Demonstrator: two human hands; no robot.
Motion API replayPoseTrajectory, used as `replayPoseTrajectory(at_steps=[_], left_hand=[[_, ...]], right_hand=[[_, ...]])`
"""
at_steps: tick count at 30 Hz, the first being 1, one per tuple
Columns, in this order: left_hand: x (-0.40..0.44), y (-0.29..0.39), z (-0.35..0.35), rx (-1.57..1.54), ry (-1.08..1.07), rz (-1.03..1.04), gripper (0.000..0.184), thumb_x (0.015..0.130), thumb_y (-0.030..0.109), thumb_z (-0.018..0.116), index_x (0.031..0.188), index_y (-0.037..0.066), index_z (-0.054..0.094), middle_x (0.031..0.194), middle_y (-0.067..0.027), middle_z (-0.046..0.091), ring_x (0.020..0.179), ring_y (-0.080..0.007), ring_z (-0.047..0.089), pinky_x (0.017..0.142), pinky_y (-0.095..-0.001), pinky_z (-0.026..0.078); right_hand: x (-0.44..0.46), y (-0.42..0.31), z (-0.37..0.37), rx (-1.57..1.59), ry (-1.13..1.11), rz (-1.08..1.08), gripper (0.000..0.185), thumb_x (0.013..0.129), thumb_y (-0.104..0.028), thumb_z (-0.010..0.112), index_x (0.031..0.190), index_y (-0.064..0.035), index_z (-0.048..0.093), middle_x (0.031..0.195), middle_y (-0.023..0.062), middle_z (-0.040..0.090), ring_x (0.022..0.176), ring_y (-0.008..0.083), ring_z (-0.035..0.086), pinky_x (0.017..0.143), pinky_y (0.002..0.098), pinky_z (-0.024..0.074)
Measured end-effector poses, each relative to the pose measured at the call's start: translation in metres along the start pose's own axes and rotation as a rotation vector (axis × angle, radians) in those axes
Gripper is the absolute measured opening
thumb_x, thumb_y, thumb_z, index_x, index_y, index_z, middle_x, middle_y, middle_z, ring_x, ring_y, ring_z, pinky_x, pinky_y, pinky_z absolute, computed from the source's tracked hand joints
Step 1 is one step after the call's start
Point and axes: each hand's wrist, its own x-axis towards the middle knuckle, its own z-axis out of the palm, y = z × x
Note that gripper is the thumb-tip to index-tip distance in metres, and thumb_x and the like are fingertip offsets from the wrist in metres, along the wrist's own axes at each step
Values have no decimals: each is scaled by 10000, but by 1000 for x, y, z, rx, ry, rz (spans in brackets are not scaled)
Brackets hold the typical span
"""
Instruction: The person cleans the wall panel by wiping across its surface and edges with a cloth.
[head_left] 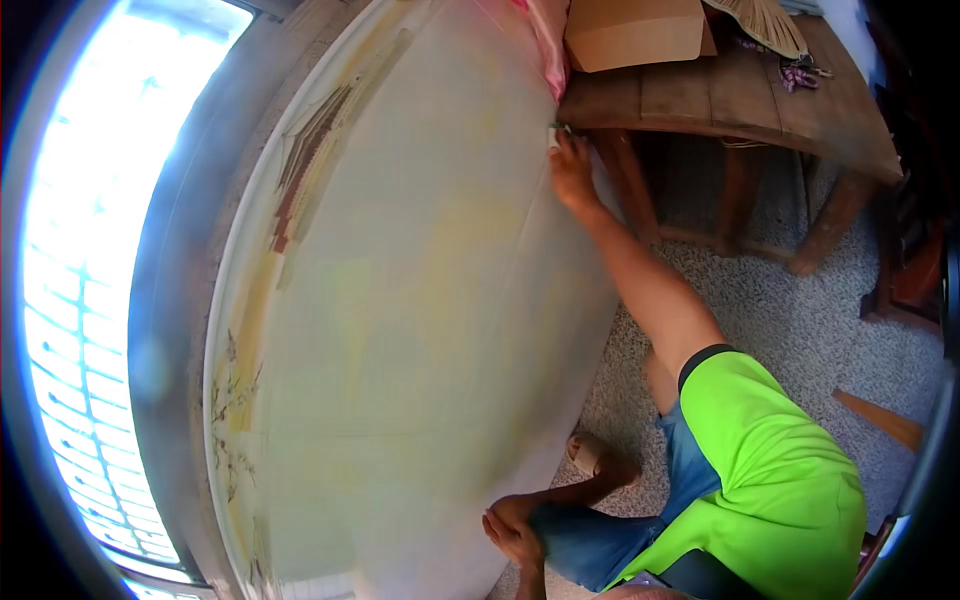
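Observation:
A broad pale panel (400,300) with faint yellowish patches fills the middle of the view. Along its left border run brown painted shapes and thin branches. At the panel's upper right edge, beside the table, my right hand (573,172) is closed on a small whitish piece (554,138), its kind too small to make out; something dark greenish shows near the fingertips. My right arm is stretched far out. Near the bottom, my left hand (515,538) lies over my bent knee, fingers extended and holding nothing visible.
A wooden table (680,100) stands at the upper right, bearing a cardboard box (635,35), a woven fan (765,25) and a purple item (798,75). Pink cloth (548,45) hangs beside it. A bright barred window (90,300) is left. A wooden piece (880,420) lies on the speckled floor (770,300).

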Motion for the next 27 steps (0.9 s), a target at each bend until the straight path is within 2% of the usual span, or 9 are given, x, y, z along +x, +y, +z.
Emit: replayPoseTrajectory(at_steps=[4, 6, 9, 16, 20, 21, 23, 25, 27], left_hand=[[-1, -14, 4, 21, 23, 10, 731, 972, 460, 554, 1514, -11, 415, 1492, -324, 411, 1362, -487, 427, 1136, -535, 361], [-1, -17, 4, 0, 60, 19, 732, 978, 473, 545, 1514, -10, 417, 1480, -325, 426, 1352, -489, 438, 1129, -539, 367], [-1, -13, 4, 28, 59, 2, 723, 988, 476, 536, 1511, -10, 421, 1472, -325, 436, 1340, -493, 450, 1121, -543, 374], [-2, -19, 1, 22, 49, 1, 717, 1000, 478, 532, 1511, -11, 418, 1485, -325, 422, 1349, -487, 443, 1124, -538, 370], [0, -9, 1, 33, 10, -31, 722, 1001, 485, 524, 1528, 9, 398, 1512, -288, 406, 1375, -461, 424, 1139, -523, 359], [2, -10, 2, 49, -5, -45, 714, 1007, 485, 510, 1536, 21, 390, 1527, -258, 403, 1380, -444, 425, 1141, -515, 362], [4, -11, 6, 17, -5, -34, 720, 993, 472, 535, 1532, 16, 393, 1519, -282, 399, 1383, -458, 413, 1146, -519, 352], [4, -10, 3, -10, 0, -32, 727, 979, 459, 560, 1528, 11, 396, 1512, -305, 395, 1387, -472, 401, 1152, -523, 341], [4, -6, 2, 4, -7, 4, 695, 977, 407, 562, 1525, 11, 399, 1514, -304, 392, 1385, -474, 401, 1154, -524, 339]], right_hand=[[0, 6, -12, 22, 18, 57, 490, 1008, -313, 544, 1481, -183, 539, 1470, 268, 427, 1334, 454, 432, 1138, 489, 350], [-8, 2, -14, 17, 116, -232, 438, 991, -252, 578, 1419, -162, 606, 1365, 240, 492, 1234, 421, 493, 1080, 478, 404], [-19, -4, -16, 107, 125, -230, 409, 973, -200, 600, 1377, -154, 647, 1271, 219, 529, 1160, 390, 520, 1041, 465, 429], [-10, -2, -11, 161, 78, -79, 420, 963, -196, 607, 1377, -139, 648, 1261, 218, 527, 1125, 393, 521, 1028, 462, 428], [-66, -61, -8, 90, 168, -116, 446, 942, -167, 631, 1384, -117, 630, 1315, 224, 493, 1148, 412, 489, 1008, 485, 434], [-83, -88, -13, 116, 180, -166, 460, 927, -147, 643, 1384, -97, 616, 1314, 220, 487, 1151, 415, 482, 1006, 489, 434], [-111, -139, -23, 158, 179, -314, 506, 862, -76, 669, 1361, -52, 588, 1304, 210, 484, 1148, 415, 476, 1007, 502, 426], [-141, -184, -41, 262, 59, -496, 567, 800, -73, 679, 1358, -72, 580, 1297, 186, 484, 1164, 402, 472, 1011, 541, 410], [-159, -205, -55, 349, -77, -647, 569, 796, -93, 686, 1357, -93, 589, 1358, 169, 477, 1206, 395, 464, 1070, 535, 387]])
